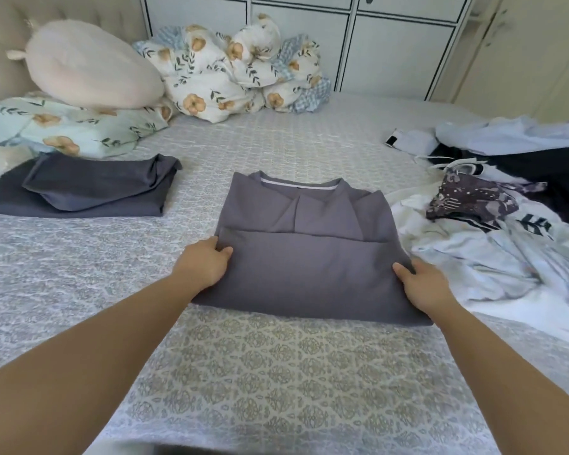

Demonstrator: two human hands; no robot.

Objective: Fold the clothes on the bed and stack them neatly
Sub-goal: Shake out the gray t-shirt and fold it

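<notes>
Between both hands (203,262) (424,284), grey shirt (309,267).

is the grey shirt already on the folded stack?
No, the grey shirt lies apart from the dark folded stack, gripped by both hands.

Both hands' fingertips are tucked under the shirt (309,267); the pile (506,205) runs off the right edge, and the dark stack (79,192) off the left
</notes>
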